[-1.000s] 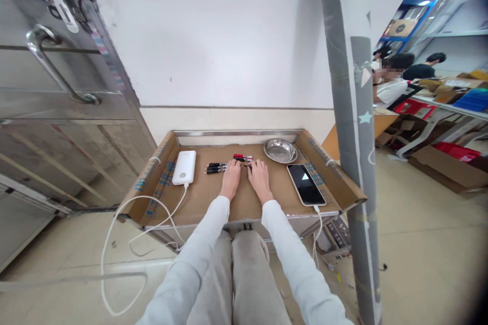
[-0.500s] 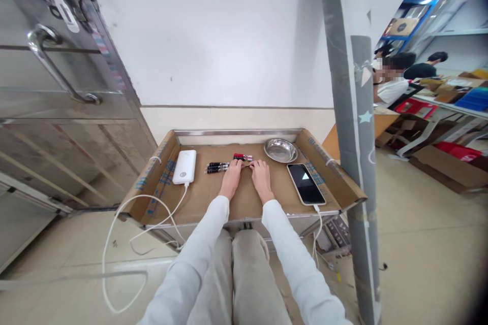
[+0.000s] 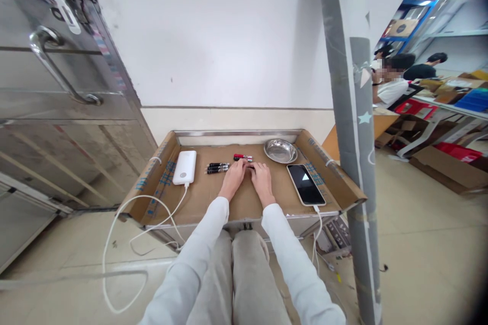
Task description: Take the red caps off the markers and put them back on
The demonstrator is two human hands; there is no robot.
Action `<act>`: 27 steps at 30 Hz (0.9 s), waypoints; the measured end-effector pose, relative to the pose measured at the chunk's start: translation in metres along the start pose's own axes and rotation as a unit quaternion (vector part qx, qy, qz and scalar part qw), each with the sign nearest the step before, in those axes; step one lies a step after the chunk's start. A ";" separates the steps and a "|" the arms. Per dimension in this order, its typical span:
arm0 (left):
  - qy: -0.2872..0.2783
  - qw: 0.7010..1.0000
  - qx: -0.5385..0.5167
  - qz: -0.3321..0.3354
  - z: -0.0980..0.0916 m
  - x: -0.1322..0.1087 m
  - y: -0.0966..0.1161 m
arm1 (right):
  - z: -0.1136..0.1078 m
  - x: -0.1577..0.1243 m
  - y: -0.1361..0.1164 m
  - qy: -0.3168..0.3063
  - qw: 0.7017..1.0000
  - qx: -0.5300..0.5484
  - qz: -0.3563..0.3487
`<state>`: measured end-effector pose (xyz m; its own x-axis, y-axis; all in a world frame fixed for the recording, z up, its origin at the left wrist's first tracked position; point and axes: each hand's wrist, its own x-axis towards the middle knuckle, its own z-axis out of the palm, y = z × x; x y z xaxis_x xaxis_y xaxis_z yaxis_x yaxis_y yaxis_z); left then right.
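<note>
Both hands (image 3: 233, 179) (image 3: 262, 181) curl fingers (image 3: 241, 162) beside pens (image 3: 217, 168), hold unclear, bare cardboard (image 3: 206, 197) reaching near edge (image 3: 238, 221).

Honestly, can't read a single word here. The cardboard (image 3: 206, 200) has blue printing (image 3: 166, 177) on it, on both the left and right sides, looks like Chinese characters, but way too blurry to make out. White power bank (image 3: 184, 166) has a round grey mark (image 3: 183, 174), nothing legible in it. Some dark roundish logo (image 3: 401, 29) on the box (image 3: 409, 25) up on the shelf, also unreadable. Pale markings on the black pens (image 3: 217, 168) are too tiny.
</note>
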<state>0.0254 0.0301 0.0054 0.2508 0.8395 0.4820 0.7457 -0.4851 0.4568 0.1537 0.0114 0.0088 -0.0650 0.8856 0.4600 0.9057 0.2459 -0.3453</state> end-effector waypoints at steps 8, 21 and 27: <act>-0.030 0.994 0.094 0.039 -0.001 0.004 0.001 | -0.007 -0.011 -0.003 0.061 0.998 0.012 0.019; 0.025 0.987 0.157 -0.014 -0.022 -0.034 0.008 | -0.008 -0.014 -0.003 0.042 0.999 0.006 0.017; 0.050 0.987 0.152 -0.015 -0.021 -0.033 0.006 | -0.017 -0.015 -0.014 -0.014 0.996 0.043 -0.076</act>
<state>0.0086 -0.0058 0.0081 0.1744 0.8171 0.5494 0.9064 -0.3513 0.2347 0.1496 -0.0120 0.0209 -0.2116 0.8462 0.4891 0.8452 0.4097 -0.3432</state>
